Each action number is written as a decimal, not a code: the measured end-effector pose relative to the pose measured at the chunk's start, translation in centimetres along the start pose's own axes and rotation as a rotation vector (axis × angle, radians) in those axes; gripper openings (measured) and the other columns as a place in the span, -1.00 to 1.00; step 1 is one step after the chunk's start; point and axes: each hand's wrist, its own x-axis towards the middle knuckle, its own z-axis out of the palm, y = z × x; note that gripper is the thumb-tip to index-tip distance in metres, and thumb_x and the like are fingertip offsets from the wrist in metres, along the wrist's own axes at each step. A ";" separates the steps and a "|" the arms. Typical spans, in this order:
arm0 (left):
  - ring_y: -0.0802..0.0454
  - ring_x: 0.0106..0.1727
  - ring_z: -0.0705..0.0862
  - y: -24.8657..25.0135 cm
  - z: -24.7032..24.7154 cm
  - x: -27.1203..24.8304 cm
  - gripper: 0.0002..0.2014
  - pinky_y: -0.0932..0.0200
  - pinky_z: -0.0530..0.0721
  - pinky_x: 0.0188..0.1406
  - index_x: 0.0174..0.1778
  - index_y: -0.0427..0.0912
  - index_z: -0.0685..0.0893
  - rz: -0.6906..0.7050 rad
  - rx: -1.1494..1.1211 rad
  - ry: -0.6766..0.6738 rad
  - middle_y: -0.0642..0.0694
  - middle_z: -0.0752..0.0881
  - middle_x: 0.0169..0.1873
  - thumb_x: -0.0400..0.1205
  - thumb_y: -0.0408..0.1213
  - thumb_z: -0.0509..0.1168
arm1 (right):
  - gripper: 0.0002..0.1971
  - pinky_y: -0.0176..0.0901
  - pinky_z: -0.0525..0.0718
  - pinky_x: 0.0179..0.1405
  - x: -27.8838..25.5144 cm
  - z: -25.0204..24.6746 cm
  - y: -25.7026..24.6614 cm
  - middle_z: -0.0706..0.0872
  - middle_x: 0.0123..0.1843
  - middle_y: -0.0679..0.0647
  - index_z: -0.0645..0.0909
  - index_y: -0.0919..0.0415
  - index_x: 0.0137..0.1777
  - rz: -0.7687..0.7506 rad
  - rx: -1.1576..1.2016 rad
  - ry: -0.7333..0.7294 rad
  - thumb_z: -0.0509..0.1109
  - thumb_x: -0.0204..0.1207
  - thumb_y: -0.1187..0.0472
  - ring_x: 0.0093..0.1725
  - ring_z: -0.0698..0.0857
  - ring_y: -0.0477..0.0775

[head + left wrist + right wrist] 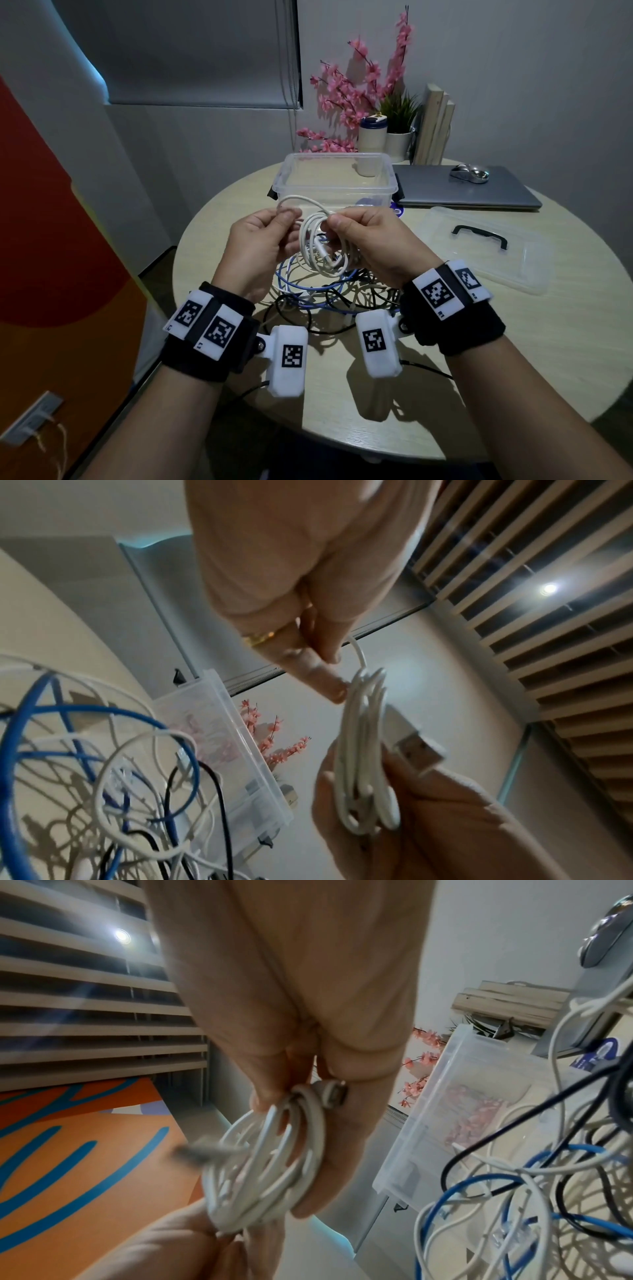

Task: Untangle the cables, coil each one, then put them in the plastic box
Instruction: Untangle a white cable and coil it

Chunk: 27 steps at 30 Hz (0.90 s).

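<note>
Tabletop (513,359) of pale wood, round, stands in a grey-walled room with a drawn roller blind (205,51) behind it and an orange panel (51,240) to the left. Toward the far edge are a clear plastic box (337,174) with its top open, a closed grey laptop (466,190) bearing a silver mouse (468,173), pink artificial blossoms (356,92), a small potted green plant (399,114) and some pale wooden boards (433,126) leaning on the wall. The box's clear lid with black handle (486,245) lies flat to the right, near the table's edge; bare wood shows at the near side under the wrists.

A tangle of blue, black and white cables (322,294) lies on the table between the box and the person, directly below the hands. Held above it is a white USB cable wound into a coil (323,246). The right hand (370,243) has its fingers curled round one side of the coil, with a USB plug (416,746) sticking out beside them. The left hand (260,246) pinches the cable's loose strand, which arcs from the coil toward the box, just beside the coil's top.
</note>
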 end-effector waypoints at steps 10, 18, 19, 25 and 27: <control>0.10 -0.37 0.66 -0.2 1.2 -1.0 -0.85 0.27 0.61 -0.38 -0.16 -0.18 0.69 -0.264 -0.041 -0.171 -0.05 0.69 -0.43 0.57 -0.17 0.34 | -0.80 -0.12 0.70 -0.42 0.6 -0.1 0.3 0.63 -0.30 0.19 0.69 0.21 -0.17 -0.070 -0.039 0.154 0.28 0.65 0.28 -0.34 0.68 0.11; 0.12 -0.23 0.67 -0.6 0.8 -0.9 -0.79 0.14 0.68 -0.20 0.02 -0.25 0.68 -0.296 0.118 -0.255 -0.09 0.74 -0.18 0.49 -0.29 0.39 | -0.82 0.06 0.71 -0.29 0.7 -0.3 0.2 0.65 -0.30 0.17 0.69 0.24 -0.15 -0.123 -0.095 0.210 0.31 0.63 0.24 -0.38 0.70 0.05; 0.10 -0.23 0.66 -0.7 0.8 -0.9 -0.79 0.14 0.70 -0.17 0.03 -0.26 0.67 -0.295 0.122 -0.263 -0.10 0.72 -0.17 0.49 -0.32 0.40 | -0.82 0.02 0.70 -0.32 0.7 -0.4 0.2 0.65 -0.30 0.15 0.69 0.25 -0.14 -0.137 -0.100 0.216 0.31 0.63 0.24 -0.42 0.69 -0.01; 0.07 -0.47 0.71 -1.1 0.9 -1.2 -0.74 0.27 0.74 -0.45 -0.05 -0.25 0.46 -0.222 0.197 -0.171 -0.17 0.72 -0.42 0.51 -0.53 0.41 | -0.84 -0.11 0.70 -0.41 0.6 -0.7 0.3 0.63 -0.33 0.12 0.68 0.26 -0.14 -0.225 -0.137 0.252 0.32 0.63 0.27 -0.43 0.71 -0.05; 0.04 -0.49 0.71 -1.2 0.8 -1.3 -0.74 0.23 0.73 -0.51 -0.14 -0.26 0.46 -0.228 0.262 -0.182 -0.20 0.71 -0.45 0.48 -0.51 0.45 | -0.83 -0.07 0.72 -0.35 0.7 -0.9 0.5 0.65 -0.35 0.06 0.70 0.19 -0.18 -0.275 -0.222 0.269 0.33 0.62 0.27 -0.41 0.72 -0.05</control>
